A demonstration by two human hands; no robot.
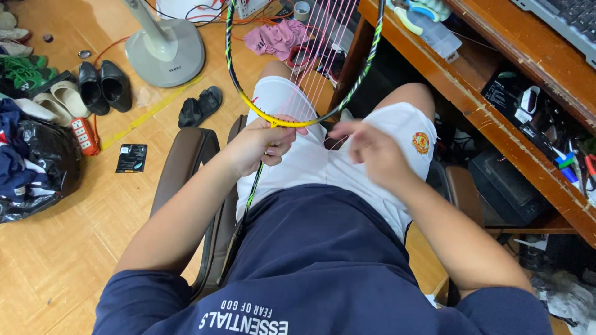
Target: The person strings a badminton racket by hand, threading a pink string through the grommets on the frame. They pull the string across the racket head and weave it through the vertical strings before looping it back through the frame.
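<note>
Firmly, left hand (264, 142) grips oval racket (273, 121).

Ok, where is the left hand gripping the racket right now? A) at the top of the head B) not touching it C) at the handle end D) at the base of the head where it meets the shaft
D: the left hand closes on the racket at the yellow base of its frame, just above the shaft.

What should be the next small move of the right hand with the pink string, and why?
Probably pull the pink string gently taut toward the lap. The left hand grips the racket at the yellow bottom of its frame, steadying it, while the right hand pinches the string just beside that frame, where it looks loose.
</note>
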